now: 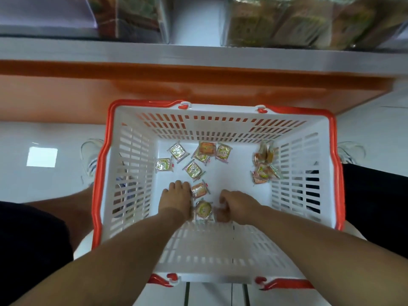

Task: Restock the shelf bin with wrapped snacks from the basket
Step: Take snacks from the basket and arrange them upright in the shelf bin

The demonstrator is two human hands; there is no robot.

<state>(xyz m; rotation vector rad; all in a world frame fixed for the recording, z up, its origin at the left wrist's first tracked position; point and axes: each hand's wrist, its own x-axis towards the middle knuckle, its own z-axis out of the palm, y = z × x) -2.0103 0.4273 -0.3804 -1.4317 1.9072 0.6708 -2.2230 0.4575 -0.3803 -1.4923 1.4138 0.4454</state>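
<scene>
From the head camera I look down into the white basket (132,164) with its red rim. Wrapped snacks (193,170) lie scattered over its floor, with a small heap (263,166) against the right wall. My left hand (176,198) is knuckles-up on the floor, just beside one snack (199,189); I cannot tell what it holds. My right hand (231,205) is curled, fingers touching another snack (203,209) between both hands. The shelf (198,51) above is blurred.

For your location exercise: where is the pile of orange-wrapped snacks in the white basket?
In the head view, the pile of orange-wrapped snacks sits on the floor of the white basket, against its right slatted wall.
</scene>
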